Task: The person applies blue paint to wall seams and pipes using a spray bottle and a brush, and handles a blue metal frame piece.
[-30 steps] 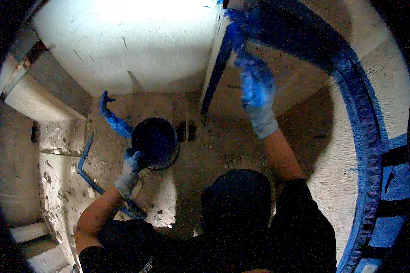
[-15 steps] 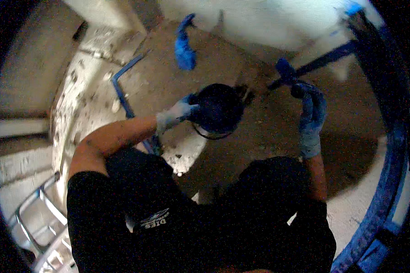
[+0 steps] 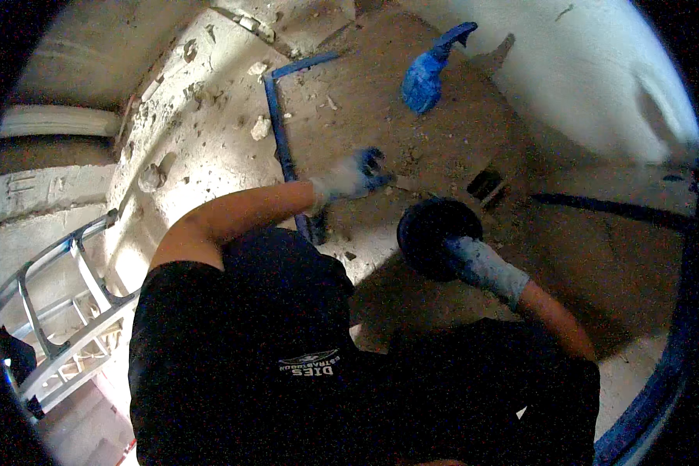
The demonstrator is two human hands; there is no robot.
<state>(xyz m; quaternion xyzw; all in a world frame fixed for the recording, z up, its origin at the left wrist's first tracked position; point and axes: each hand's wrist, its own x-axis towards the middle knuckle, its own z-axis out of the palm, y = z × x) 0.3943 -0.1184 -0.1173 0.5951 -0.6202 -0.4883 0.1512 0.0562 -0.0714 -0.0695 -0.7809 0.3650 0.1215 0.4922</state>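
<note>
Left hand (image 3: pixel 356 174) loosely curled; right hand (image 3: pixel 485 268) touching bucket (image 3: pixel 429 225), fingertips obscured

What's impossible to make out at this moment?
All in the head view:
- Right hand: fingertips lost in the dark bucket; whether they grip something, I cannot tell.
- Bucket's contents: hidden by darkness and that hand.
- Ladder: outer end cut off by the black rim at left.
- Blue band: cut off at lower right.
</note>
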